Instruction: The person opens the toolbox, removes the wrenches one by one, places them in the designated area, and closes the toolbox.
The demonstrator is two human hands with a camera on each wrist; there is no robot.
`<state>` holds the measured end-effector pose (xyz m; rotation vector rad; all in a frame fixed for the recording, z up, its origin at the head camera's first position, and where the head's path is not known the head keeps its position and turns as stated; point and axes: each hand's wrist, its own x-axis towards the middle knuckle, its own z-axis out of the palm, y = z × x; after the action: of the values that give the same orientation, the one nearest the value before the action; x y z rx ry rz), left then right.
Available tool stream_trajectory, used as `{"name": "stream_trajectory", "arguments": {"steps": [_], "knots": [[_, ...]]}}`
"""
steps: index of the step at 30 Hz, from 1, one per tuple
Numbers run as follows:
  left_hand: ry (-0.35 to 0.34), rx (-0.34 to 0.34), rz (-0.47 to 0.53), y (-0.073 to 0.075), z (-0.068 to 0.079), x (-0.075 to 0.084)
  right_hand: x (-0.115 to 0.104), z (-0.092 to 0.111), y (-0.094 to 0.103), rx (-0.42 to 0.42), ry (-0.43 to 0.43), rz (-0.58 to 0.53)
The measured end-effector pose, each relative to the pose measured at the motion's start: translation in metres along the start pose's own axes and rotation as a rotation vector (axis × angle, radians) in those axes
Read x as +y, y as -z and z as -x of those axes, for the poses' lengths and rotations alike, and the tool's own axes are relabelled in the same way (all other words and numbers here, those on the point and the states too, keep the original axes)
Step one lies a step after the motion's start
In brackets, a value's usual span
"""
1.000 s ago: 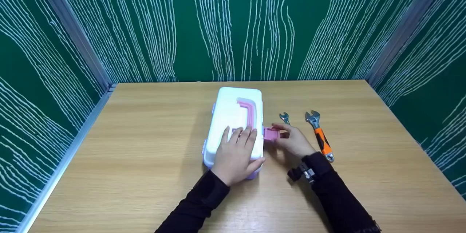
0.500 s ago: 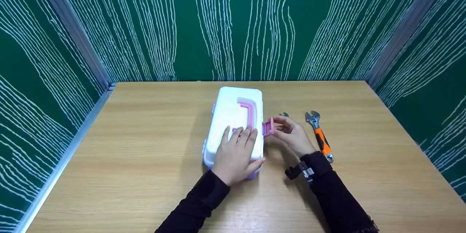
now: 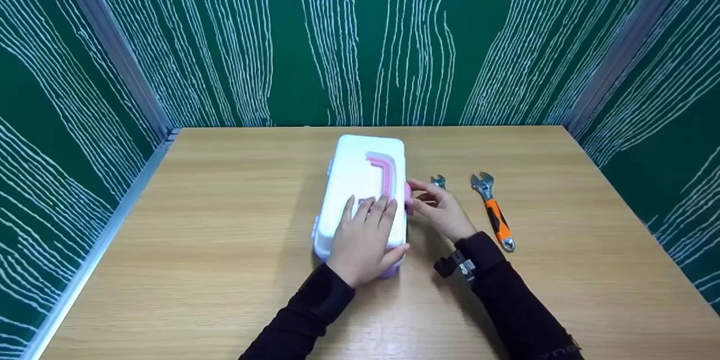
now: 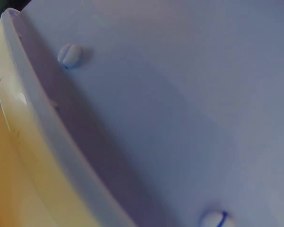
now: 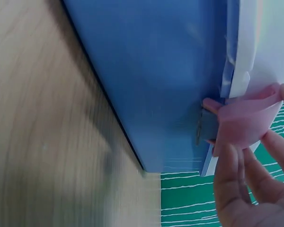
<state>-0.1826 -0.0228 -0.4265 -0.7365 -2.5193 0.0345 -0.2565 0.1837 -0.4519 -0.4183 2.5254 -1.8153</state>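
Observation:
A toolbox [image 3: 346,180] with a white lid and a pink handle [image 3: 386,171] lying in its top sits on the wooden table. My left hand [image 3: 365,247] rests on the near part of the lid, its fingers straight and spread. At the box's right side, my right hand [image 3: 441,214] holds the pink latch [image 5: 246,120] between thumb and fingers. The right wrist view shows that latch tilted up against the lid's edge, above the bluish body [image 5: 146,71]. Close-up in the left wrist view is a pale bluish box surface [image 4: 170,104]; no hand shows there.
Right of the box lies an adjustable wrench [image 3: 495,211] with an orange and black handle. A smaller wrench [image 3: 437,181] is partly hidden behind my right hand. Green walls [image 3: 360,39] with white wavy lines stand behind and beside the table [image 3: 225,236].
My right hand has swung the pink latch from sticking out sideways to up against the box, moving left with it. The left hand has stayed on the lid.

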Motion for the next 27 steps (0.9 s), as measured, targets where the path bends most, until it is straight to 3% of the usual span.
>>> {"name": "stream_trajectory", "arguments": {"steps": [8,18,27], "knots": [[0.0,0.004,-0.005,0.0,-0.001,0.0,0.003,-0.001,-0.003,-0.002,0.002,0.047],[0.009,-0.012,0.002,0.0,0.0,0.001,0.006,-0.001,-0.008,-0.004,-0.03,-0.005],[-0.006,0.044,-0.034,-0.003,0.001,0.001,0.01,0.001,-0.013,0.03,-0.078,-0.029]]}}
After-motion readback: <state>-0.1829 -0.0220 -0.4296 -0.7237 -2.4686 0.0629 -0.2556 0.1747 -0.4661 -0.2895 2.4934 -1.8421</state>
